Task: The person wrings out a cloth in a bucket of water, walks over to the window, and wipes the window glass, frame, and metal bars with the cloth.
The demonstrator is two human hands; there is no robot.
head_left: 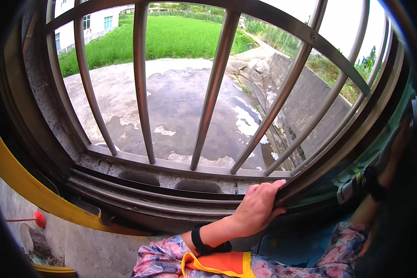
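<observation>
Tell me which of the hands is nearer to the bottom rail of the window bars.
Left. The left hand is just below the bottom rail, near its right end; the right hand is farther off, at the picture's shadowed right side.

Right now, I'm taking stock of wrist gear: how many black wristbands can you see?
2: one black wristband just behind the left hand, and another on the right arm, at right. Dark edges may hide more.

Floral sleeves point(160, 257), black wristbands point(199, 242) and yellow-edged orange cloth point(224, 264) are worn.
</observation>
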